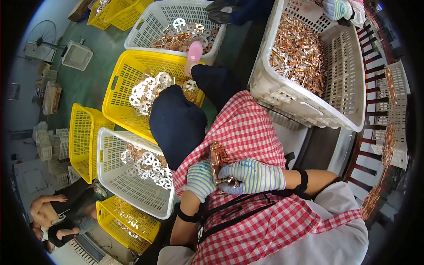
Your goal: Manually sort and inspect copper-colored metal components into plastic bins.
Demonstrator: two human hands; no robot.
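Note:
Both of my hands wear striped knit gloves and meet over the lap of a red-and-white checked apron (249, 126). My left hand (200, 177) is closed around a small bunch of copper-coloured metal pieces (218, 155), which stick up past its fingers. Against it presses my right hand (251, 176), with its fingers curled around the lower end of the same bunch. A few shiny ends show beneath the right fingertips. The exact shape of each piece, and how the fingers grip them, is partly hidden by the gloves.
At the right, a large white crate (309, 106) holds many small copper pieces. Yellow crate (128, 128) and white crate (106, 172), holding silvery perforated plates, stand by my knees. Another person's gloved hand (334, 9) reaches over the far right crate. Copper strands (388, 145) lie along a rack.

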